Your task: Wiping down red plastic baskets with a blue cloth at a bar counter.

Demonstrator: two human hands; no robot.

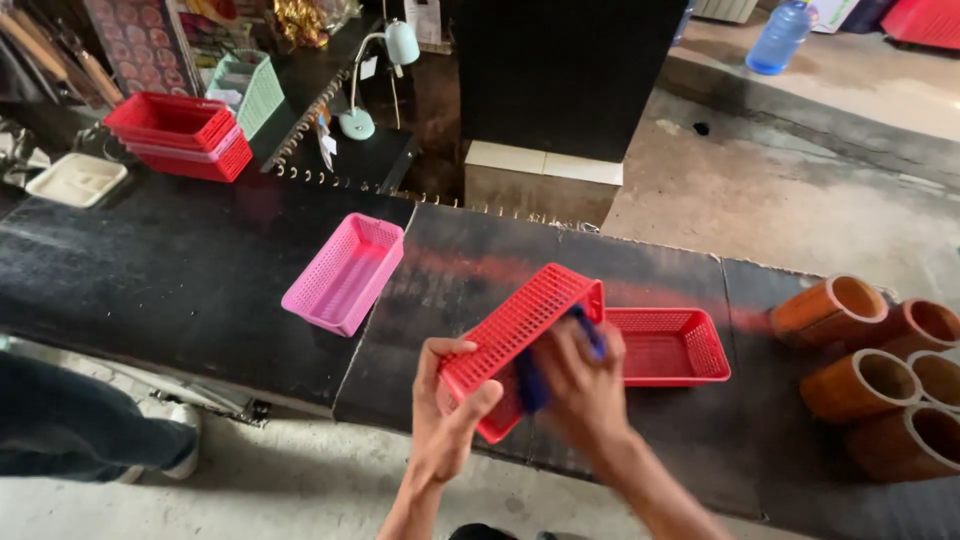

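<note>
While the left hand (447, 425) pinched the near corner of a red basket (520, 335), thumb over the rim and fingers behind, the right hand (580, 385) pressed a blue cloth (528, 385) against its tilted side, fingers closed on the cloth. The basket's long axis ran up and away to the right of the left fingers. Motion blur hid the right fingertips. Beyond lay another red basket (668, 345); a pink basket (345, 272) sat leftward.

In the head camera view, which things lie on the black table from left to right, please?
White tray → stack of red baskets → pink basket → red basket held in both hands → red basket lying flat → brown clay pots.
</note>
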